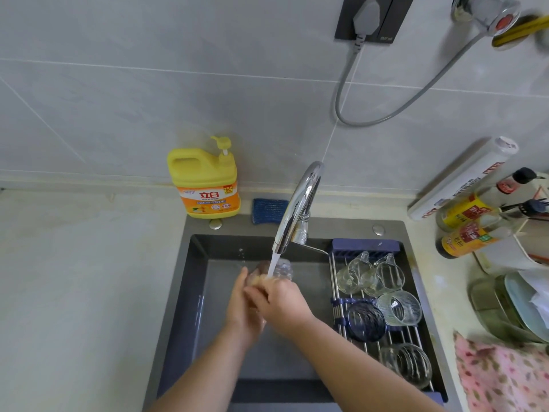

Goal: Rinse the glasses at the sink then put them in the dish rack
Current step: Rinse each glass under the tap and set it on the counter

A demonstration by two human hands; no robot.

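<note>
Under the running chrome tap (297, 209), both of my hands hold a clear glass (280, 270) over the dark sink (190, 292). My left hand (243, 307) cups it from below and the left. My right hand (279, 301) grips it from the right, with water falling onto its fingers. Most of the glass is hidden by my hands. The dish rack (337, 295) spans the sink's right side and carries several glasses lying on their sides, among them two clear handled ones (371, 275), a ribbed clear one (399, 307) and a dark blue one (365, 321).
A yellow detergent bottle (206, 179) and a blue sponge (269, 211) stand behind the sink. Sauce bottles (469, 224), a foil roll (463, 179), stacked dishes (511, 304) and a pink floral cloth (502, 373) crowd the right counter. A grey cable (386, 114) hangs on the wall.
</note>
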